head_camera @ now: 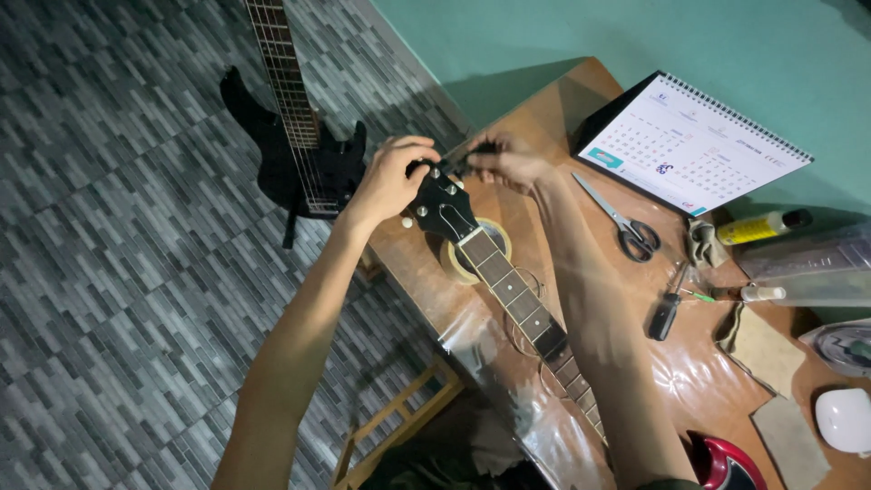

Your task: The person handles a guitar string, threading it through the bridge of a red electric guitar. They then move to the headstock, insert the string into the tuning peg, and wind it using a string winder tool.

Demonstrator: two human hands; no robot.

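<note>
Presently, both hands work at the headstock [442,201] of a guitar whose neck [523,304] runs diagonally across the brown table [544,109], with the headstock propped over a roll of tape [463,263] near the table's left edge. The left hand [388,177] wraps the upper left side of the headstock, fingers curled closed around the tuning pegs there. The right hand [508,163] is pinched together at the headstock's top edge, thumb and fingers pressed on something small and dark; whether that is a peg, a string end or a tool cannot be told from this view.

Judgement: the step in hand appears to be work on a tuner or string at the headstock. The next move likely calls for a steady left-hand hold while the right makes fine turns or pulls, keeping the neck seated on the tape roll.

Nearby items: scissors [626,222], a desk calendar [694,145], a yellow tube [760,227], a black-handled tool [665,313], cloth pieces [758,340]. A black electric guitar [295,150] lies on the tiled floor [109,272], well apart.
</note>
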